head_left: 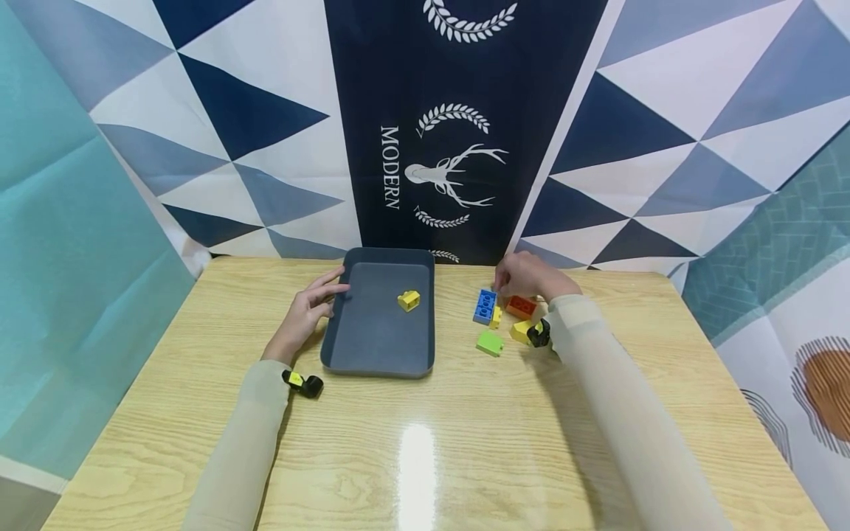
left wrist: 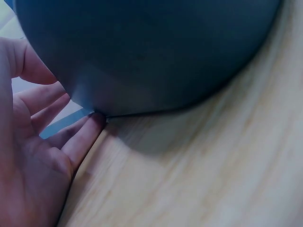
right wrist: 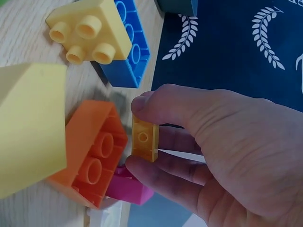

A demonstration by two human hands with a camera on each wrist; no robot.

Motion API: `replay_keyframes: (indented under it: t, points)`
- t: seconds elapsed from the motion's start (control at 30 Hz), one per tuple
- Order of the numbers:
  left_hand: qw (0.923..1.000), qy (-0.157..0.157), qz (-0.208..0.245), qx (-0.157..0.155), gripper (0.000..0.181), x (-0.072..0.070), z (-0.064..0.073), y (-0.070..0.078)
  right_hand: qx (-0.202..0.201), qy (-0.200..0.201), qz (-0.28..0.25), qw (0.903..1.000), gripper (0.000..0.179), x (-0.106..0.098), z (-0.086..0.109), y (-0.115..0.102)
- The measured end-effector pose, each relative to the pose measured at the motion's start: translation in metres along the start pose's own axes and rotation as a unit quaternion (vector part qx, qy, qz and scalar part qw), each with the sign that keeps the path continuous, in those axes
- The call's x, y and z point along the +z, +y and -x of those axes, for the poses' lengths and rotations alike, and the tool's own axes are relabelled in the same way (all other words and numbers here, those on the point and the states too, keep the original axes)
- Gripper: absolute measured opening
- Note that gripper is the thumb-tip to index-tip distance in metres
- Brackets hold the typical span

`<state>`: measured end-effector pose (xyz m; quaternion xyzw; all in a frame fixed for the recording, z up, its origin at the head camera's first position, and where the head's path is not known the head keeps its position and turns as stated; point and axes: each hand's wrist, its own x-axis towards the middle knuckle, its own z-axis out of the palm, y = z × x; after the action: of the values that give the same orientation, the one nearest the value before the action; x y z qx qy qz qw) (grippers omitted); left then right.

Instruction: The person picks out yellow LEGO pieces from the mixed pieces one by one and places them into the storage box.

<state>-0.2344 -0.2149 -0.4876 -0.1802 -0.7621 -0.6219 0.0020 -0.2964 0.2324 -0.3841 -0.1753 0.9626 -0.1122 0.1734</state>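
Observation:
At the back right of the table my right hand pinches a small orange-yellow toy brick between thumb and fingertips. Close around that hand lie a blue brick, an orange brick and a small yellow brick. A pink brick shows past the orange one in the right wrist view. My left hand rests at the left side of the dark grey tray, its fairly straight fingers touching the rim and outer wall. Inside the tray lies a yellow brick.
A green brick and a yellow sloped brick lie nearer the front, beside the right wrist. Behind the wooden table hangs a patterned cloth, close against the tray's far end.

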Motion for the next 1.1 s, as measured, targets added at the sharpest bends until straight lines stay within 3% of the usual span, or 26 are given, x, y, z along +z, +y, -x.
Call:
replay_keyframes:
  t: [0.27,0.57,0.8,1.1]
  points:
    - [1.0000,0.003,0.001,-0.007,0.049,0.000,0.000,0.001,0.017,-0.010,-0.011,0.9997,0.005,-0.005,0.000,0.001]
    - [1.0000,0.003,0.002,-0.006,0.048,0.000,0.000,0.001,-0.005,-0.003,0.034,0.9994,0.009,-0.017,-0.001,-0.002]
    - [1.0000,0.006,-0.002,-0.007,0.049,-0.001,0.001,0.001,-0.001,-0.005,0.029,0.9996,0.011,-0.028,-0.004,-0.003]
    - [1.0000,0.004,0.000,-0.005,0.048,0.000,0.000,0.001,0.000,-0.004,0.027,0.9996,0.013,-0.025,-0.003,-0.002]
